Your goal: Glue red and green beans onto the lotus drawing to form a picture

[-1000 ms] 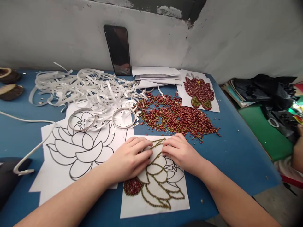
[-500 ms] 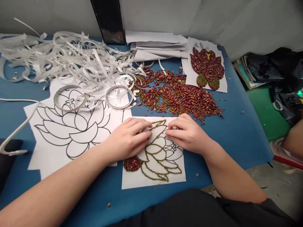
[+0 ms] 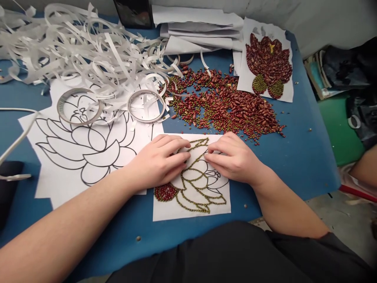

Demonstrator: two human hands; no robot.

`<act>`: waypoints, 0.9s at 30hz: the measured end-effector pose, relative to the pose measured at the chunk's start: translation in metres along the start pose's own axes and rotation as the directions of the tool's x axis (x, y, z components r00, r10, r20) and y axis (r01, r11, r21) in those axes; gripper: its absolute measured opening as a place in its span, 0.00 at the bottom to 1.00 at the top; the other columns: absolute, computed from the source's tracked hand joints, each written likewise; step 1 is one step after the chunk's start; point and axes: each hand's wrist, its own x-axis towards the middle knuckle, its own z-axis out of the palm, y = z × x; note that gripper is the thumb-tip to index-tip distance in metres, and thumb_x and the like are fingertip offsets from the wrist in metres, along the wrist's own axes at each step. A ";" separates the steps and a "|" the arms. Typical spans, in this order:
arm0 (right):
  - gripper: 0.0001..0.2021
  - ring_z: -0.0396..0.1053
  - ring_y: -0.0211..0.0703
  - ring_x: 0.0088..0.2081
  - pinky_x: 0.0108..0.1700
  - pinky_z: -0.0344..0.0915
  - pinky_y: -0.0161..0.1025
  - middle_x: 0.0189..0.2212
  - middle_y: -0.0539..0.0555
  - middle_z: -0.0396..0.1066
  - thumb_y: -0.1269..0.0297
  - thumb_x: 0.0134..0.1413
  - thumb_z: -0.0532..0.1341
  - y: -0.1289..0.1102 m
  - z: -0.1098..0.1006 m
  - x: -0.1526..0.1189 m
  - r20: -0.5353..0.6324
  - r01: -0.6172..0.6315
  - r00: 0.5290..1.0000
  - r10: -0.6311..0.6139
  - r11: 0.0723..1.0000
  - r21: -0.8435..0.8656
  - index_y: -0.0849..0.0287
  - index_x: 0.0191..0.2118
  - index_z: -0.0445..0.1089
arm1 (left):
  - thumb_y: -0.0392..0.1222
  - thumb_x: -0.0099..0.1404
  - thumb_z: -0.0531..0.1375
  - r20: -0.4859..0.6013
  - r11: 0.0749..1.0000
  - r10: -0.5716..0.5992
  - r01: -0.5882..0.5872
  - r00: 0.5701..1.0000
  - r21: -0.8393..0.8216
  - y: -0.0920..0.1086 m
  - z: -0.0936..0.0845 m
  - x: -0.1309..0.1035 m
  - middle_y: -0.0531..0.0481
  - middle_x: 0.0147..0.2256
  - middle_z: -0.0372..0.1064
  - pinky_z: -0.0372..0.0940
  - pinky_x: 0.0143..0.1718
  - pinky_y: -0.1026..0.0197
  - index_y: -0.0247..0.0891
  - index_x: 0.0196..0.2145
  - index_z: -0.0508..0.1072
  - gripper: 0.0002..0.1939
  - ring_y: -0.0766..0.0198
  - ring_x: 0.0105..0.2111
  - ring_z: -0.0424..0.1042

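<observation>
A sheet of paper with a lotus drawing point(image 3: 191, 196) lies in front of me, many of its outlines covered with small green beans. Dark red beans fill one rounded shape point(image 3: 165, 192) at its lower left. My left hand point(image 3: 166, 159) rests flat across the sheet's left side, fingers stretched out. Over the upper right of the drawing, my right hand point(image 3: 232, 157) has thumb and fingertips drawn together in a pinch, close to a bean-covered line. Whatever it may hold is too small to make out. Just beyond the sheet spreads a heap of mixed red and green beans point(image 3: 250, 112).
Left are printed lotus sheets point(image 3: 101, 157), two tape rolls point(image 3: 60, 106) point(image 3: 129, 106) and a tangle of white paper strips point(image 3: 73, 47). A bean-covered lotus picture point(image 3: 268, 65) lies back right by folded papers point(image 3: 200, 29). A white cable point(image 3: 17, 141) crosses the left edge.
The camera view has shifted, so the far tabletop things sit higher in the picture. Both hands keep nearly the same place on the sheet, and the right hand stays pinched.
</observation>
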 end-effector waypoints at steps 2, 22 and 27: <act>0.10 0.64 0.43 0.35 0.41 0.60 0.45 0.35 0.53 0.76 0.71 0.68 0.60 0.000 0.001 0.000 -0.008 0.010 1.000 -0.010 1.000 -0.005 0.54 0.33 0.74 | 0.35 0.73 0.59 0.002 1.000 0.001 -0.001 1.000 0.009 0.000 0.000 0.000 0.40 0.51 0.76 0.69 0.52 0.50 0.38 0.46 0.76 0.07 0.53 0.51 0.74; 0.10 0.68 0.43 0.37 0.43 0.61 0.46 0.36 0.53 0.76 0.68 0.69 0.59 0.001 0.006 0.000 0.016 -0.066 0.998 0.065 0.995 0.075 0.52 0.36 0.77 | 0.37 0.74 0.58 0.027 1.000 -0.006 0.005 1.000 0.014 -0.001 0.001 -0.001 0.41 0.51 0.75 0.68 0.52 0.50 0.38 0.47 0.76 0.08 0.53 0.51 0.73; 0.10 0.67 0.43 0.37 0.42 0.61 0.46 0.36 0.53 0.76 0.69 0.69 0.60 0.002 0.006 0.000 0.008 -0.059 0.998 0.058 0.997 0.056 0.53 0.37 0.77 | 0.37 0.73 0.59 0.012 1.000 0.005 -0.005 1.000 0.006 -0.001 0.001 0.000 0.41 0.51 0.75 0.69 0.52 0.51 0.38 0.47 0.76 0.08 0.53 0.51 0.73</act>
